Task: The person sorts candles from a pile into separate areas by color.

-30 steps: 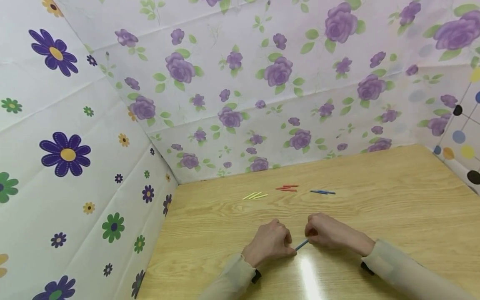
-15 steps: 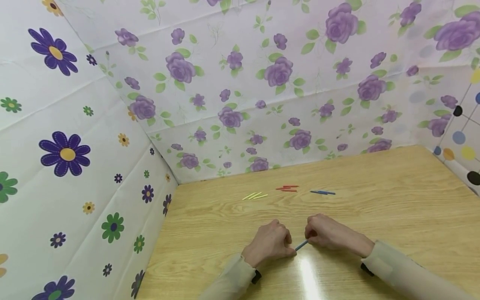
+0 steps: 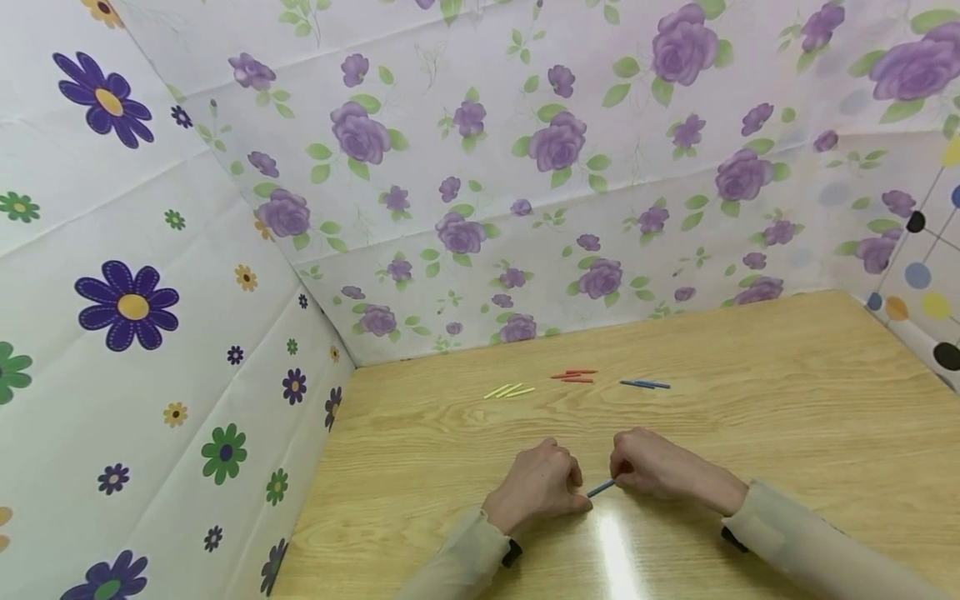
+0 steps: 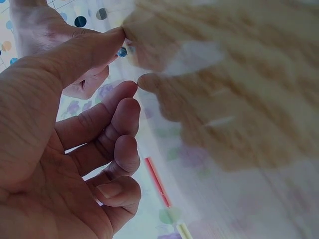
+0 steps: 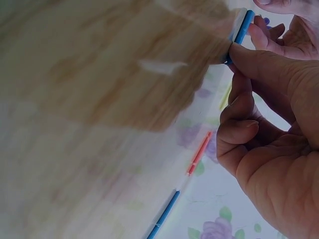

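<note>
A thin blue crayon (image 3: 602, 487) slants between both hands, low over the wooden table. My right hand (image 3: 660, 468) pinches its right end between thumb and forefinger; in the right wrist view the crayon (image 5: 243, 27) juts out beyond the right thumb (image 5: 249, 57). Close to its other end is my left hand (image 3: 536, 489), with fingers bent. In the left wrist view, the left thumb (image 4: 107, 42) and forefinger stand apart, and the crayon's round end (image 4: 121, 52) shows between them. Whether the left thumb touches that end I cannot tell.
Farther back on the table (image 3: 420, 467) lie three small groups: yellow crayons (image 3: 510, 391), red crayons (image 3: 576, 377) and blue crayons (image 3: 645, 384). Flower-patterned sheets (image 3: 465, 167) border the table behind and at left; a dotted sheet (image 3: 926, 267) stands at right.
The held crayon has turned slightly, its left end shifting a little to the left and up in the head view. Both hands have hardly moved.
</note>
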The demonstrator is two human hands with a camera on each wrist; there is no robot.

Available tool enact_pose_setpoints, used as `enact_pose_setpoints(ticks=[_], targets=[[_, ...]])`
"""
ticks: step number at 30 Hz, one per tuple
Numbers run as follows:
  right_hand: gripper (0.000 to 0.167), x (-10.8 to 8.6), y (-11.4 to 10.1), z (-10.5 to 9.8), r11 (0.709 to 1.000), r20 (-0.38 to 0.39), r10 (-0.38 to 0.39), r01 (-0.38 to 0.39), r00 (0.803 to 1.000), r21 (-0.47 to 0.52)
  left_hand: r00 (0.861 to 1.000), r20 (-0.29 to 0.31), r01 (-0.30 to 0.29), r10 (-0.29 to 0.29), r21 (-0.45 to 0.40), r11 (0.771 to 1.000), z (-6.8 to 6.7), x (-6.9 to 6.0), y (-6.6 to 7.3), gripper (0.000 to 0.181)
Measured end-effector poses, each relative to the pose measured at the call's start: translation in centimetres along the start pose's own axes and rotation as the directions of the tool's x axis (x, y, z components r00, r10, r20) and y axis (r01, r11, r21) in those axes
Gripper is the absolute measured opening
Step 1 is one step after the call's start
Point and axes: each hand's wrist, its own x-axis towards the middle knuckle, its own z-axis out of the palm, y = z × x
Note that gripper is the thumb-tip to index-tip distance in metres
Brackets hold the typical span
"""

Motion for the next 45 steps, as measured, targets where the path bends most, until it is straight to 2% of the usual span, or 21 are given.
enact_pose_setpoints(ticks=[6,13,17,23,25,28,30,32,35,40,45], targets=[[0.012,0.0,0.6,0.4,0.999,-0.012,-0.036,0.036,0.999,0.016,1.0,-0.008,-0.012,0.012,0.001,1.0,0.0,-0.1,-0.1,0.022],[0.012,0.3,3.8,2.7,0.988,-0.075,-0.149,0.151,0.986,0.019,1.0,-0.008,-0.009,0.009,-0.01,1.0,0.1,-0.1,-0.1,0.023],[0.014,0.3,4.3,3.1,0.989,-0.067,-0.143,0.144,0.987,0.014,1.0,-0.009,-0.01,0.01,-0.013,1.0,0.1,0.0,-0.1,0.023],[0.022,0.4,5.5,4.3,0.995,-0.074,-0.096,0.098,0.993,0.031,1.0,-0.008,-0.009,0.009,-0.014,1.0,0.2,0.0,-0.2,0.022],[0.021,0.3,5.4,4.2,0.994,-0.069,-0.103,0.105,0.992,0.031,1.0,-0.007,-0.008,0.008,-0.017,1.0,0.2,0.1,-0.2,0.022],[0.021,0.2,3.5,2.7,0.997,-0.035,-0.064,0.065,0.997,0.037,1.0,-0.011,-0.007,0.006,-0.022,1.0,0.2,0.0,-0.2,0.022],[0.021,0.2,3.3,2.5,0.998,-0.022,-0.042,0.043,0.999,0.035,1.0,-0.015,-0.008,0.008,-0.025,1.0,0.2,0.0,-0.2,0.022],[0.022,0.2,3.4,2.6,0.999,-0.018,-0.021,0.022,1.0,0.037,1.0,-0.017,-0.01,0.009,-0.026,1.0,0.1,0.0,-0.2,0.022],[0.022,0.2,4.9,3.6,0.997,-0.046,-0.059,0.061,0.997,0.042,1.0,-0.022,-0.008,0.008,-0.023,1.0,0.2,0.1,-0.2,0.022],[0.02,-0.2,3.6,2.2,0.996,-0.052,-0.073,0.076,0.996,0.055,0.999,-0.033,-0.009,0.009,-0.011,1.0,0.2,0.0,-0.2,0.022],[0.021,-0.2,1.7,0.6,0.997,-0.048,-0.034,0.037,0.998,0.062,1.0,-0.017,-0.009,0.008,-0.026,1.0,0.0,0.0,-0.2,0.022]])
